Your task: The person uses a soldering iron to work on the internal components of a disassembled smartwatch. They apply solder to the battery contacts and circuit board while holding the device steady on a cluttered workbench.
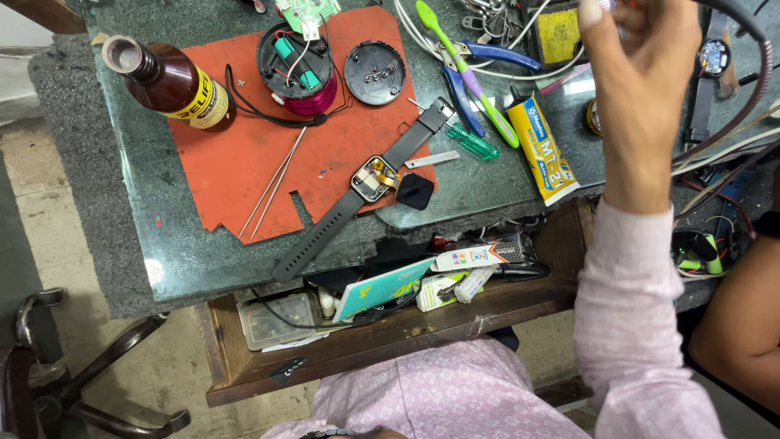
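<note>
- The right hand [642,73] was raised over the far right of the bench, near a black cable [760,77]; its fingertips ran past the top edge, so whether they gripped anything could not be told.
- The left hand was out of view.
- A yellow glue tube [543,149] with a blue label lay slantwise just left of that wrist, on the dark green stone top [162,244].
- A brown bottle [169,81] with a yellow label lay tilted at the far left corner of an orange mat [236,162].
- An opened smartwatch [374,179] with black straps lay across the mat's near edge, a small black square piece touching it.
- Thin tweezers [272,185] lay on the mat to the watch's left.
- A green toothbrush [467,73] crossed blue-handled pliers [479,69] behind the tube.
- A teal card [382,289] and small white boxes filled the open wooden drawer [341,349] below the chipped bench edge.
- A concrete floor showed at the left, with a chair base [73,382] on it.
</note>
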